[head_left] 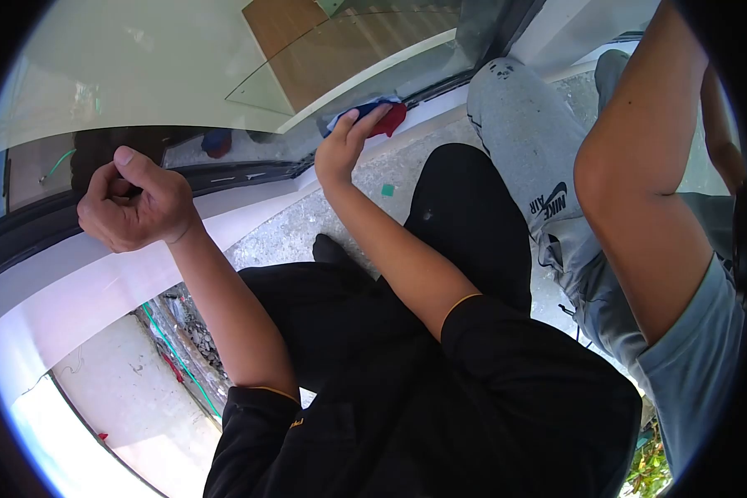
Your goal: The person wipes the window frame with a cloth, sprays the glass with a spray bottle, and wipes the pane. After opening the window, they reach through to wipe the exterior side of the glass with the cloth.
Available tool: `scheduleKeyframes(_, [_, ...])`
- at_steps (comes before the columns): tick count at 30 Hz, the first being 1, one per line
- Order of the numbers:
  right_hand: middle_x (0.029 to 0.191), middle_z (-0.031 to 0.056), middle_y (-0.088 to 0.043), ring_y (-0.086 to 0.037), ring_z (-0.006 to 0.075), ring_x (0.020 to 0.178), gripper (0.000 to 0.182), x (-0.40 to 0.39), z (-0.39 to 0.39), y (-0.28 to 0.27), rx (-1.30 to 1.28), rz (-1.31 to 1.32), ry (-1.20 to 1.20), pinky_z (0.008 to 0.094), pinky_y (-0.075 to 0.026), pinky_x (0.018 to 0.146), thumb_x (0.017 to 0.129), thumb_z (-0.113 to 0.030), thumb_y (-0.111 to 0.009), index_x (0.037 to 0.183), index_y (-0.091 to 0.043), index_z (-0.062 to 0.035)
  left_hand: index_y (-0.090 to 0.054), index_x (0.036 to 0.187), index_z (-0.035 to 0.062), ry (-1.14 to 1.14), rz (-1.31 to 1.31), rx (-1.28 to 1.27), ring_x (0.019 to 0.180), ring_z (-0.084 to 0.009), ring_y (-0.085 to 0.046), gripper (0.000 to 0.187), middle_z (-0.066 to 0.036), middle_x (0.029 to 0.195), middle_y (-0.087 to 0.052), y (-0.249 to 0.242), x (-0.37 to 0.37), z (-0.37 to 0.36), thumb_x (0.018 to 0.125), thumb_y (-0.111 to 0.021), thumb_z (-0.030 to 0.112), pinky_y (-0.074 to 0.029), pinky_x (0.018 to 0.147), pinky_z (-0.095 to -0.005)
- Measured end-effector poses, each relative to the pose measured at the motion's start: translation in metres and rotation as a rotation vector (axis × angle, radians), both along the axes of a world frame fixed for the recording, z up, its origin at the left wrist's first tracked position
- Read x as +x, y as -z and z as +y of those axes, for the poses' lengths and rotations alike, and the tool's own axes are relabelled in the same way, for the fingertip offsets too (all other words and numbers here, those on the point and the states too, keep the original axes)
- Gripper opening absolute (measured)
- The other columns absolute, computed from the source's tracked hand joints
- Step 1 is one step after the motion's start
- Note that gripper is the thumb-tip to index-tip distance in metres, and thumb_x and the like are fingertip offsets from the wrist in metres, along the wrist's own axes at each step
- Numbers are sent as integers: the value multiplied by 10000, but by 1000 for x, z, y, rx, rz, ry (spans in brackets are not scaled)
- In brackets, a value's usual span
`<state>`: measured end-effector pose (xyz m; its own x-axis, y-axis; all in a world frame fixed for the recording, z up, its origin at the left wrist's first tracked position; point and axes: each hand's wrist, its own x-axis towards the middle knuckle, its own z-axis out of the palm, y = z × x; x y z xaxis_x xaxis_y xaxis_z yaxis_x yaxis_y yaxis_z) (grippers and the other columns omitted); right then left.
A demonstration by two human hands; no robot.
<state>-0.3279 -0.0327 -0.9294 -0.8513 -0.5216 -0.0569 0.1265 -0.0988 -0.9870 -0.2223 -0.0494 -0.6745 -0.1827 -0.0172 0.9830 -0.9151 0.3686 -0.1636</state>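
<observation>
On the left, my left hand (pixel 137 199) is raised in front of the dark window frame (pixel 33 224), its fingers curled into a loose fist and the thumb on top. I see nothing in it. My right hand (pixel 340 153) holds a blue and red cloth (pixel 388 121) against the lower edge of the glass pane (pixel 340 75), beside the frame. Part of the cloth is hidden under the fingers.
A co-worker in grey trousers (pixel 527 124) is close on my right, with a bare arm (pixel 639 158) bent. A green square piece (pixel 388 190) lies on the rough floor (pixel 282 232). A white ledge (pixel 83 282) runs below the frame; rubble (pixel 195 336) and a green cord are at lower left.
</observation>
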Motion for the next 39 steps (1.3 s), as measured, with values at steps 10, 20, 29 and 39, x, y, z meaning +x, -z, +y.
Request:
scheduleKeyframes(10, [1643,325,-28,-14,449,1540,713,-94,-35,2,62,-139,217,499,-46,1254,1099,-383,-294,1568,-54,98,-642,721,76,-14,-8,116,586,-133,-432,247,19,613,-520,-4,1,6,862,-775,229,-316,505,-285])
scheduleKeyframes(20, [1646,315,-81,-88,420,1543,637,-38,10,33,97,195,-65,437,-98,1253,1090,-234,-354,1556,-100,118,-629,697,105,51,130,81,572,-142,-405,242,51,583,-504,-3,-10,3,857,-752,239,-276,521,-309])
scheduleKeyframes(29, [1631,340,-95,-109,470,1527,621,-30,5,-39,15,191,-2,513,-116,1242,1071,-184,-380,1539,-134,142,-619,697,112,-30,-2,59,566,-154,-389,225,63,577,-503,-3,-5,4,846,-734,235,-289,556,-319])
scheduleKeyframes(39, [1591,342,-242,-188,494,1501,527,-189,-57,-143,-344,813,388,577,-109,1218,1075,-141,-331,1516,-251,137,-654,737,119,-34,67,250,625,-104,-400,302,56,630,-510,-12,-20,20,797,-886,301,-311,538,-286])
